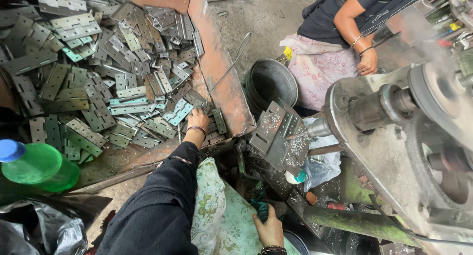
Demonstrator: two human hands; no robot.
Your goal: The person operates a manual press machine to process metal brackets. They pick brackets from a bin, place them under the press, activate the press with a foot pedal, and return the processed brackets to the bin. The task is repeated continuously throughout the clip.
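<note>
A large heap of grey and greenish metal hinges (108,77) fills a rusty tray (217,63) at the left. My left hand (198,120), on a black-sleeved arm, reaches into the near right edge of the heap. Its fingers are buried among the hinges, so I cannot see a grip. My right hand (270,230) lies low in the middle on floral cloth (221,210), fingers spread, fingertips at a teal object (261,209). Right of the tray, a hinge sits on a slanted metal jig (276,136) covered in shavings, in front of a drill spindle (318,129).
The drilling machine's heavy frame and pulley (433,97) fill the right side. A metal bucket (271,82) stands behind the jig. A co-worker's hand (368,62) rests at the upper right. A green bottle (37,167) and black bag (39,230) lie at the lower left.
</note>
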